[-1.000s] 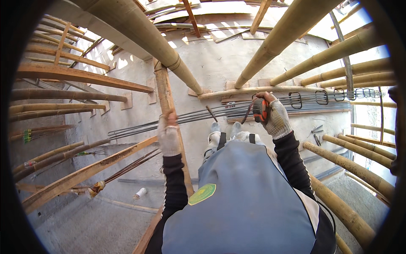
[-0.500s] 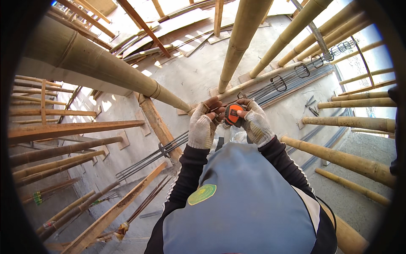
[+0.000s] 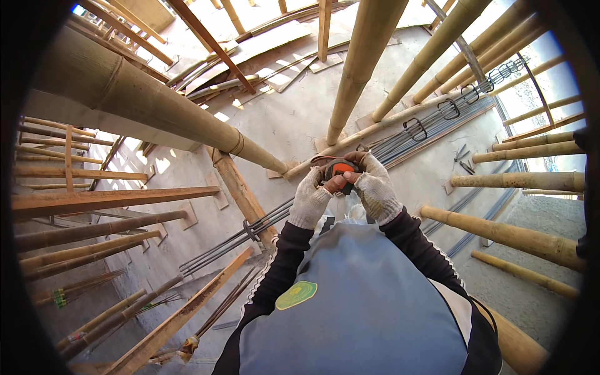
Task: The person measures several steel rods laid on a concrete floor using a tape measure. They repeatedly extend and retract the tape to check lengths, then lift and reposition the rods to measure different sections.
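An orange and black tape measure (image 3: pixel 341 169) sits between my two hands, in front of my chest. My left hand (image 3: pixel 312 195), in a white knit glove with bare fingertips, closes on its left side, with the thumb along the lower edge. From the other side my right hand (image 3: pixel 377 187), gloved the same way, wraps around the case with its thumb close to the left thumb. The fingers cover much of the case, and I cannot see any blade drawn out.
Bamboo poles (image 3: pixel 364 69) stand all around me. Beyond my hands a bundle of steel bars (image 3: pixel 400 147) with bent stirrups (image 3: pixel 415 129) lies along a board. More bars (image 3: pixel 234 239) cross a timber beam (image 3: pixel 234 181) to the left. Pliers-like tools (image 3: pixel 465 167) lie on the concrete at right.
My left hand has moved in from beside the tape measure and now grips it. My right hand has shifted its hold, so less of the orange case shows. The view has shifted slightly.
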`<state>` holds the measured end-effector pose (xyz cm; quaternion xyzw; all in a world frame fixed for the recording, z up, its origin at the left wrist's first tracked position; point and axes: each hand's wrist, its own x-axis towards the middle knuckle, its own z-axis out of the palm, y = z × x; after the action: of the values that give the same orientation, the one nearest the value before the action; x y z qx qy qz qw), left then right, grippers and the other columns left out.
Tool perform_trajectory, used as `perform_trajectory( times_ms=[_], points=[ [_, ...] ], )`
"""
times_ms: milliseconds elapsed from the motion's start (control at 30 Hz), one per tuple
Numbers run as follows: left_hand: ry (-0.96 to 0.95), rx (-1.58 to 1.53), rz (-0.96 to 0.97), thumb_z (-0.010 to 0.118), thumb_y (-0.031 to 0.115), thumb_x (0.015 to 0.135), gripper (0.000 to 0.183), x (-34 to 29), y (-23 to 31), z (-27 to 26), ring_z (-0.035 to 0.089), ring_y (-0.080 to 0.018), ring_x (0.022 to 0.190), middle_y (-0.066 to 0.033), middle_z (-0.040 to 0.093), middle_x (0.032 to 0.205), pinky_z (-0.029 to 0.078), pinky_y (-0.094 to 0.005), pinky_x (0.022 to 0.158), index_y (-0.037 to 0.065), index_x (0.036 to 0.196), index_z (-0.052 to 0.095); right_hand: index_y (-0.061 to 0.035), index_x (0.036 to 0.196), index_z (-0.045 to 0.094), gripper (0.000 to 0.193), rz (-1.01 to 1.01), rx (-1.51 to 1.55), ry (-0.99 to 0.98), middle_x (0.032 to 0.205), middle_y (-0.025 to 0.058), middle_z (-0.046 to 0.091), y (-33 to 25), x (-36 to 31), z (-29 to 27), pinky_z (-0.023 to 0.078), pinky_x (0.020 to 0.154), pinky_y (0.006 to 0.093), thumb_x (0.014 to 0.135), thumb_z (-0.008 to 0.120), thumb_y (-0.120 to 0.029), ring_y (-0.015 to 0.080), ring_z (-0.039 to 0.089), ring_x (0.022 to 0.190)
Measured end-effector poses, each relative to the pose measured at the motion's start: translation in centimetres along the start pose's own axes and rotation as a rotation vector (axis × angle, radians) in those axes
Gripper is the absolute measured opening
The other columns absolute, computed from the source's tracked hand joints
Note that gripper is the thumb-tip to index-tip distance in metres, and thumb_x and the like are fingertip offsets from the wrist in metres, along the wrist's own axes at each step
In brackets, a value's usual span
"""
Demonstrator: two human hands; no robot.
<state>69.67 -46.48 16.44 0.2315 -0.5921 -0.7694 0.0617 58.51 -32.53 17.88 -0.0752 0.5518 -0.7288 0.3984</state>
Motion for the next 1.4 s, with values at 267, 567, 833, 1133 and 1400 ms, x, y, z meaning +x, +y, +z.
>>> perform_trajectory(
  times_ms=[267, 567, 833, 1133, 1400],
  points=[
    [0.104, 0.071, 0.181, 0.079, 0.026, 0.098, 0.041, -0.4, 2.2, 1.8, 0.067, -0.0112, 0.094, -0.0071, 0.072, 0.107, 0.055, -0.0256, 0.083, -0.004, 0.122, 0.064, 0.0031, 0.13, 0.058, 0.03, 0.285, 0.798, 0.06, 0.121, 0.0186, 0.069, 1.7, 0.1, 0.0, 0.061, 0.096, 0.0409, 0.11, 0.049, -0.018, 0.0275, 0.07, 0.111],
    [-0.169, 0.614, 0.491, 0.086, 0.03, 0.088, 0.043, -1.7, 5.4, 4.4, 0.069, -0.0258, 0.091, -0.0135, 0.069, 0.099, 0.057, -0.0367, 0.082, 0.002, 0.115, 0.069, -0.0019, 0.134, 0.057, 0.055, -0.497, -0.403, -0.314, 0.121, 0.0096, 0.065, 6.1, -0.6, -2.6, 0.054, 0.1, 0.0367, 0.086, 0.077, -0.02, 0.0204, 0.064, 0.113],
    [-0.138, 0.284, 0.13, 0.076, 0.023, 0.098, 0.043, -0.7, 3.6, 2.2, 0.068, -0.014, 0.096, -0.0103, 0.071, 0.11, 0.057, -0.0273, 0.083, -0.005, 0.128, 0.062, -0.0111, 0.105, 0.067, 0.024, 0.514, 0.488, 0.135, 0.081, 0.001, 0.069, 8.6, -1.0, -5.8, 0.057, 0.06, 0.0301, 0.105, 0.062, -0.035, 0.0165, 0.067, 0.066],
    [-0.203, 0.339, 0.102, 0.079, 0.036, 0.096, 0.056, 0.8, 2.8, 1.0, 0.064, -0.0141, 0.09, -0.0111, 0.066, 0.105, 0.055, -0.0284, 0.075, -0.003, 0.128, 0.055, -0.0091, 0.116, 0.067, 0.037, 0.235, 0.118, -0.226, 0.081, -0.0019, 0.062, 2.6, -1.1, -4.8, 0.039, 0.049, 0.0237, 0.104, 0.065, -0.044, 0.0064, 0.049, 0.056],
    [-0.084, 0.542, 0.416, 0.072, 0.025, 0.102, 0.048, 1.3, 2.0, 1.5, 0.065, -0.0199, 0.105, -0.0144, 0.063, 0.118, 0.055, -0.0334, 0.091, -0.005, 0.135, 0.054, -0.0097, 0.109, 0.068, 0.041, 0.152, 0.002, -0.207, 0.075, -0.0039, 0.057, 1.1, -0.4, -3.8, 0.038, 0.048, 0.023, 0.104, 0.065, -0.05, 0.0044, 0.049, 0.058]
  ],
)
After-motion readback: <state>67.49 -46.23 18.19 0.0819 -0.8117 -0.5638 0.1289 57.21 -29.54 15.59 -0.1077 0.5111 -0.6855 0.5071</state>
